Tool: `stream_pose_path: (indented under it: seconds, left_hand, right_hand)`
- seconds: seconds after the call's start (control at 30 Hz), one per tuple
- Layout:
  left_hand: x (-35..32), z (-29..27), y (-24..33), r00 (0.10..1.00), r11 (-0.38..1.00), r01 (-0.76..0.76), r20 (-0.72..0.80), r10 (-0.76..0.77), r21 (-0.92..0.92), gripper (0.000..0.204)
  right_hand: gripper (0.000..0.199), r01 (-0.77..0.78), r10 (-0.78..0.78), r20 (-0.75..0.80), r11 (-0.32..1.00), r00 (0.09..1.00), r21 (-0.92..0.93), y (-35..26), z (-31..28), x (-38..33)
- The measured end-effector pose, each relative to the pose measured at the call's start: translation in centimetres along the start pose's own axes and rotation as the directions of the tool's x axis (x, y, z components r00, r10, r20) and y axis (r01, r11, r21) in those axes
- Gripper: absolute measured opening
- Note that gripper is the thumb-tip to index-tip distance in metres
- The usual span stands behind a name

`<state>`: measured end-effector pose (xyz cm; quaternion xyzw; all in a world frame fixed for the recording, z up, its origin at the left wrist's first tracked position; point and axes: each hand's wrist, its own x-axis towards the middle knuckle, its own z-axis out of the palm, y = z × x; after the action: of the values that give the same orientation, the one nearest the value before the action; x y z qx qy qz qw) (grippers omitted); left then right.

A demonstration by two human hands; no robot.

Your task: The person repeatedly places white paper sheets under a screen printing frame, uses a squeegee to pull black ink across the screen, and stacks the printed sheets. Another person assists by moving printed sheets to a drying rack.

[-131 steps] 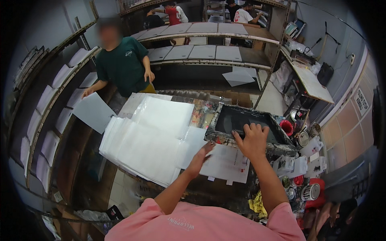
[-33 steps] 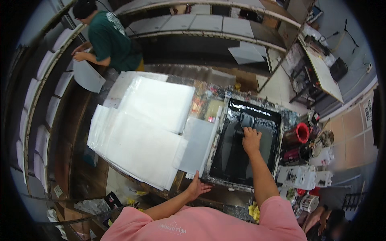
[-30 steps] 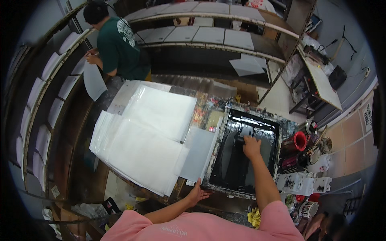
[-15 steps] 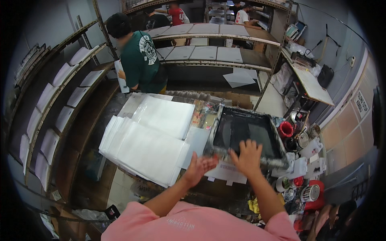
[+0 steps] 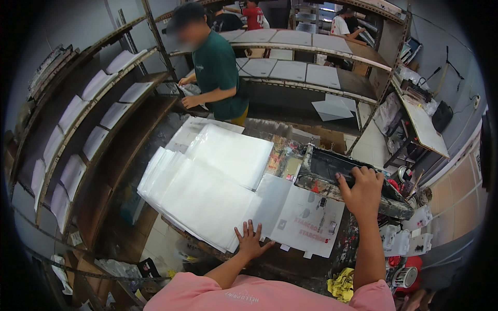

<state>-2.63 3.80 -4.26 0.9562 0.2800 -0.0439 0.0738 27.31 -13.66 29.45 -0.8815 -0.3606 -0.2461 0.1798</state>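
Observation:
My right hand [image 5: 362, 193] grips the near edge of a dark, paint-stained screen-printing frame [image 5: 332, 187]. That near edge is raised off the worktable, and part of the frame's inside is hidden by the rim. Under it a white board [image 5: 306, 220] with reddish printing and small tabs along its near side lies in view. My left hand [image 5: 250, 243] has its fingers spread, resting at the near right corner of a stack of white sheets [image 5: 199, 199]. A thin translucent sheet [image 5: 272, 193] lies between the stack and the board.
Shelves [image 5: 98, 116] holding white sheets stand at the left, with another rack [image 5: 306, 85] beyond the table. A person in a green shirt [image 5: 218, 70] stands across from me; others work farther back. Containers [image 5: 402, 241] crowd the right side, near crumpled yellow material [image 5: 341, 284].
My right hand has taken hold of the frame and tilted its near edge up, uncovering the board. My left hand has moved down beside the stack. The person in green has turned.

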Motion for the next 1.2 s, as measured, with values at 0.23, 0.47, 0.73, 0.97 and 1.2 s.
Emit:
stream_pose_path:
  seconds: [0.23,0.47,0.73,0.97,1.2]
  left_hand:
    - [0.4,-1.8,0.7,0.997,0.993,0.071,0.033,-0.068,-0.090,0.124]
    - [0.2,-1.3,-0.1,1.000,1.000,-0.011,-0.015,0.010,-0.028,0.126]
    - [7.0,-8.3,2.0,0.905,0.892,-0.232,-0.422,0.052,-0.389,0.071]
    - [7.0,-14.1,-2.9,0.865,0.822,-0.223,-0.495,-0.082,-0.525,0.047]
    - [6.8,-14.1,-13.6,0.901,0.944,0.078,-0.382,-0.204,-0.321,0.078]
  right_hand:
    - [0.045,-0.023,0.023,0.016,0.999,1.000,0.023,0.2,-0.3,1.8]
    - [0.046,-0.007,0.008,-0.044,0.999,0.999,0.034,0.1,-0.2,1.0]
    - [0.052,0.029,-0.028,-0.064,0.999,0.998,0.017,0.2,0.2,0.6]
    - [0.050,0.020,-0.021,-0.028,1.000,0.999,-0.023,0.1,-0.2,-0.5]
    - [0.057,0.019,-0.020,-0.022,0.999,1.000,-0.048,0.1,0.2,-1.5]
